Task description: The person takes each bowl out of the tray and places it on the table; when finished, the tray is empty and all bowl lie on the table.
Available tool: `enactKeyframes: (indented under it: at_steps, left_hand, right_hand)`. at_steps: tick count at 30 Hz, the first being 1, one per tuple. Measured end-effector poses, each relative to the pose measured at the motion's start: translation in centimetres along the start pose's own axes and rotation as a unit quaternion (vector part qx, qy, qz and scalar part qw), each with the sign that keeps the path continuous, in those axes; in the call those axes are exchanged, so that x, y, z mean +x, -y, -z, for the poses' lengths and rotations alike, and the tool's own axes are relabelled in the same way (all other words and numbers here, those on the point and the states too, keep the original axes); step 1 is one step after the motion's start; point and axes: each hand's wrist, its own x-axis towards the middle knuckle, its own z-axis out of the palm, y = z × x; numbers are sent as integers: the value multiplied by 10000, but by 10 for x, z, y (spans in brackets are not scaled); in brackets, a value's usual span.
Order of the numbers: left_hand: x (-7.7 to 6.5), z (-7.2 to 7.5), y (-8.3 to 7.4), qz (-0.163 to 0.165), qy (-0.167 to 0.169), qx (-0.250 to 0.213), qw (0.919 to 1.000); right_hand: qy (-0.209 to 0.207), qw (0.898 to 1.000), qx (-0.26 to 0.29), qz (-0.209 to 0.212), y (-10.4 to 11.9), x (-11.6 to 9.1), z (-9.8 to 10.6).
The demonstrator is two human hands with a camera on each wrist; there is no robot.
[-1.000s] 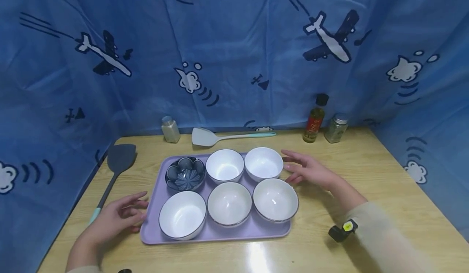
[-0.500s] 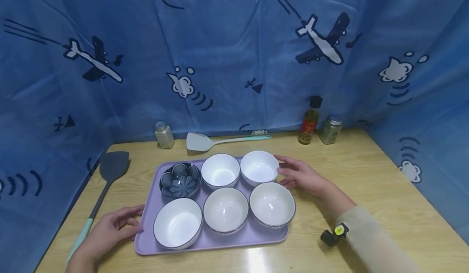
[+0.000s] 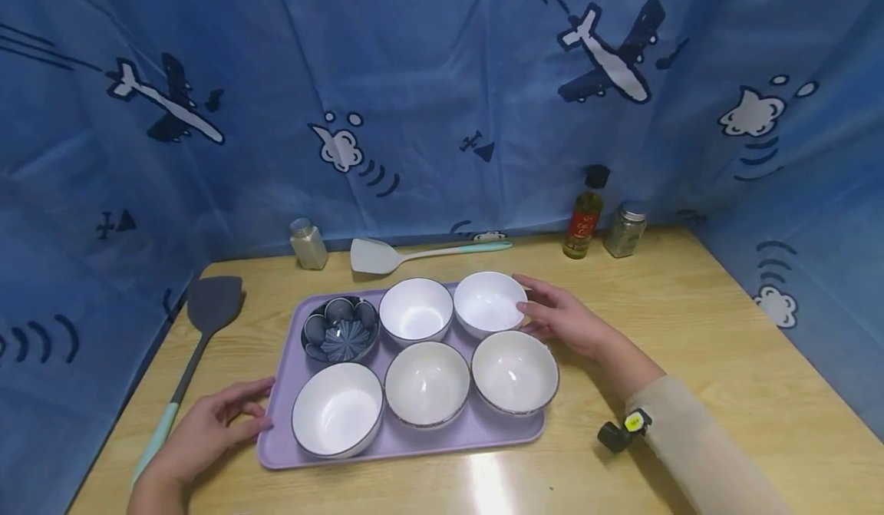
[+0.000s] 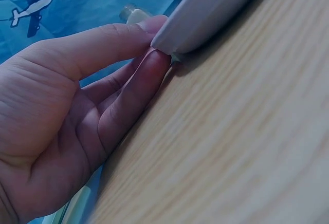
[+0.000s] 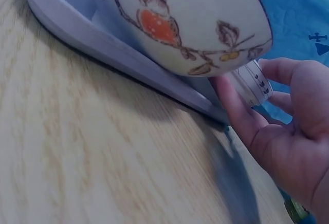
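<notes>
A lilac tray [image 3: 442, 444] carries several bowls. My left hand [image 3: 217, 427] pinches its left edge, the thumb [image 4: 154, 24] on top and a finger [image 4: 149, 72] beneath the rim. My right hand [image 3: 562, 319] reaches to the tray's right side, fingers fairly straight against the back right white bowl [image 3: 489, 304]. In the right wrist view one finger [image 5: 239, 108] extends under the bird-patterned cream bowl [image 5: 200, 29], which is the front right one. Another cream bowl [image 3: 427, 384], two white bowls [image 3: 338, 410] and a dark blue petal-patterned bowl [image 3: 340, 331] fill the other places.
Behind the tray lie a pale spatula [image 3: 376, 256], a shaker jar [image 3: 308, 245], an oil bottle [image 3: 583, 223] and a spice jar [image 3: 626, 231]. A dark turner [image 3: 214, 304] lies at the left. A blue curtain [image 3: 428, 100] borders the wooden table [image 3: 621, 461].
My left hand has moved in and taken hold of the tray's left edge. My right hand has come closer, its fingers now against the back right bowl. The head view has shifted slightly.
</notes>
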Motion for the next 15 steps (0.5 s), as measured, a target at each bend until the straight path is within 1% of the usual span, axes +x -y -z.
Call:
enactKeyframes:
  at_steps: [4,7,10,15]
  left_hand:
    - [0,1,-1,48,-36,143,9999]
    - [-2,2,0,79,-33,197,9998]
    - [-2,3,0,55,-32,95,9999]
    - [-1,1,0,-189,52,-136,9997]
  right_hand:
    - [-10,10000,90,28,5,1,-2]
    - [-15,9996,256,81,6,2,-6]
    - [-39,9989,440,140,7,3,-7]
    - [-149,9977,651,122,8,1,-7]
